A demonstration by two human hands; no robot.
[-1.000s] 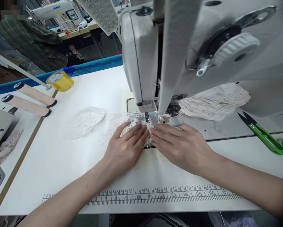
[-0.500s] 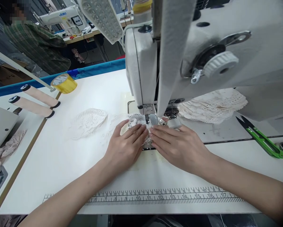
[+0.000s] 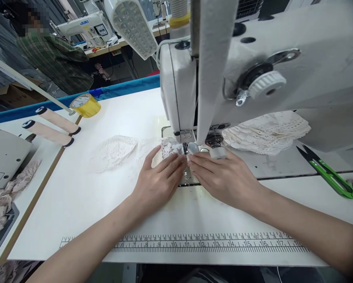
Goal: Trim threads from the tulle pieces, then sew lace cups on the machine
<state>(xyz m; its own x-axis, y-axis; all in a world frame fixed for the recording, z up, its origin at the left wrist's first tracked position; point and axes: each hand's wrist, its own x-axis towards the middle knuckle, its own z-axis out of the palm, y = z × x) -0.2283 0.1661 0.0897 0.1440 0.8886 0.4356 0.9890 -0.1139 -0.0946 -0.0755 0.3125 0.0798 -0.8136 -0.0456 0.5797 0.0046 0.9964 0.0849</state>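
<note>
White lace point(image 3: 172, 148) lies under the presser foot of a white sewing machine point(image 3: 179, 90). My left hand point(image 3: 162, 177) presses on it left of the needle, fingers together and thumb apart. On the other side, my right hand point(image 3: 220, 177) holds the lace down near the foot, its fingers close together. The fingertips of both hands almost meet in front of the needle, hiding part of the lace. More lace trails left to a pale lace cup piece point(image 3: 117, 151) flat on the table.
A pile of lace pieces point(image 3: 267, 131) lies behind my right hand. Green thread snips point(image 3: 329, 173) rest at right. At left are two thread spools point(image 3: 48, 133) and yellow tape point(image 3: 85, 105). A ruler strip point(image 3: 194, 243) runs along the front edge. Another person point(image 3: 52, 59) sits beyond.
The camera view has shifted slightly. Both hands stay at the needle, with the fingertips a little nearer each other, and the lace at the foot has shifted slightly.
</note>
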